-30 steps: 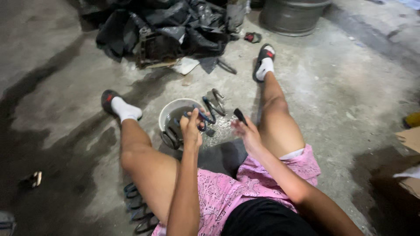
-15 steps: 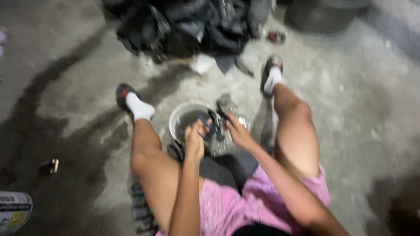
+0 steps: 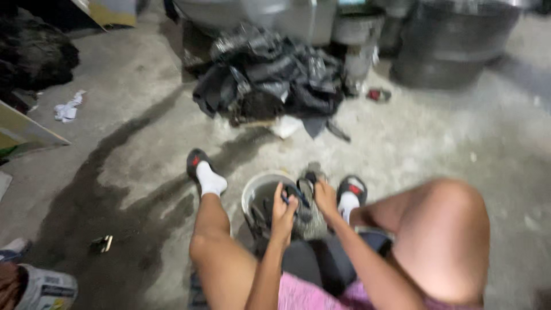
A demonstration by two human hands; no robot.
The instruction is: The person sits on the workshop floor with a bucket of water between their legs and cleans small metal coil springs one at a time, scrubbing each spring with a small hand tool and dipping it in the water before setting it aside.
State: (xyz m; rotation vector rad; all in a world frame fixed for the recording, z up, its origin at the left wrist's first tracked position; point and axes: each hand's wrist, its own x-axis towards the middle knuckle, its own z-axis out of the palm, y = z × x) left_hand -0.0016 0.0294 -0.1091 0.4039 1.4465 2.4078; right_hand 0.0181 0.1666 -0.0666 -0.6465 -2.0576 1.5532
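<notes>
Head view: both hands [image 3: 304, 204] at bowl [image 3: 258, 192] holding dark parts.

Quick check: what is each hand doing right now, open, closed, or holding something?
Left hand: closed around a dark strap-like piece over the small bucket.
Right hand: gripping the same piece; image blurred, exact grip cannot be told.

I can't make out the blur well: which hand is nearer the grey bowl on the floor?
Left. The left hand overlaps the grey bowl at its right rim; the right hand lies farther right, beyond it.
</notes>
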